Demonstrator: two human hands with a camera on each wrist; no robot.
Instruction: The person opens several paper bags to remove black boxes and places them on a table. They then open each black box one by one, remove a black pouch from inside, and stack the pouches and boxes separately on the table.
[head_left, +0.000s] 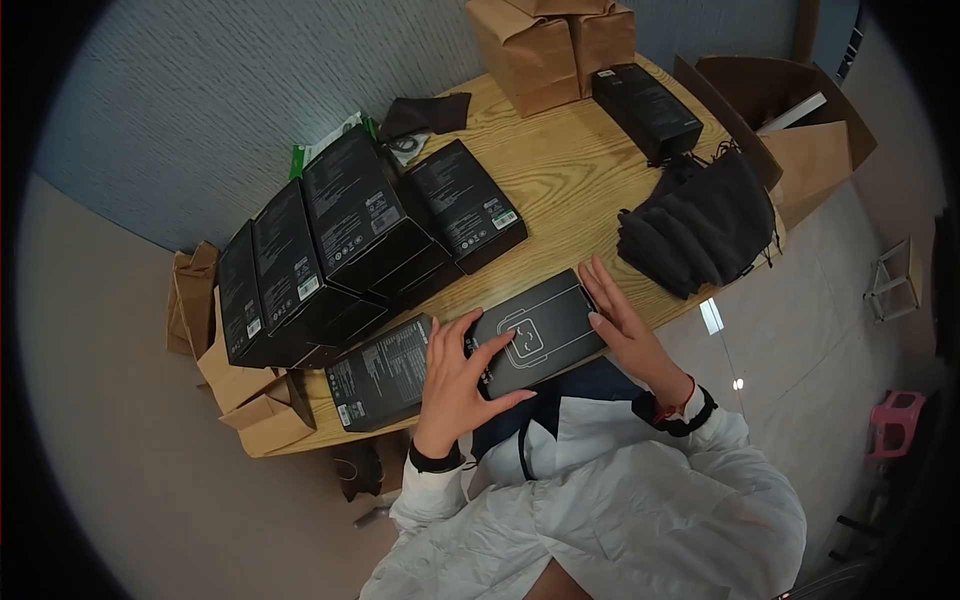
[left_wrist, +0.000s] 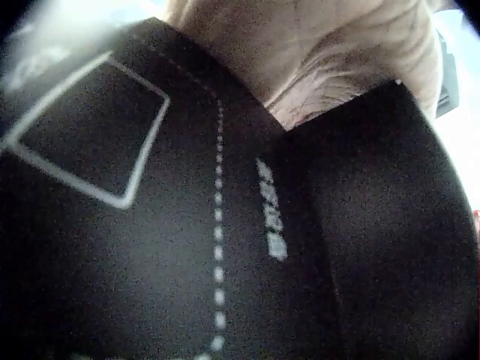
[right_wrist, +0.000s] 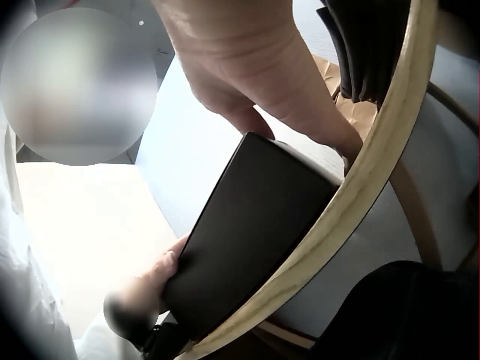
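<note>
A black carton (head_left: pixel 550 345) with a white line drawing of a face on top lies at the table's near edge, between both hands. My left hand (head_left: pixel 458 375) holds its left end, index finger over the top and thumb along the near side. Close up in the left wrist view, the carton (left_wrist: pixel 157 255) shows its outlined top and a plain side below the palm (left_wrist: pixel 322 52). My right hand (head_left: pixel 632 335) rests against the right end with long straight fingers, thumb by the top corner. From the right wrist, the carton's plain long side (right_wrist: pixel 251 232) shows above the wooden table edge (right_wrist: pixel 375 172).
Several black cartons (head_left: pixel 350 215) stand stacked at left, with another printed carton (head_left: pixel 380 375) lying before them. Dark drawstring pouches (head_left: pixel 700 225) lie at right, near a black box (head_left: pixel 648 110). Brown paper bags (head_left: pixel 545 60) stand behind; an open cardboard box (head_left: pixel 815 150) is beyond the right edge.
</note>
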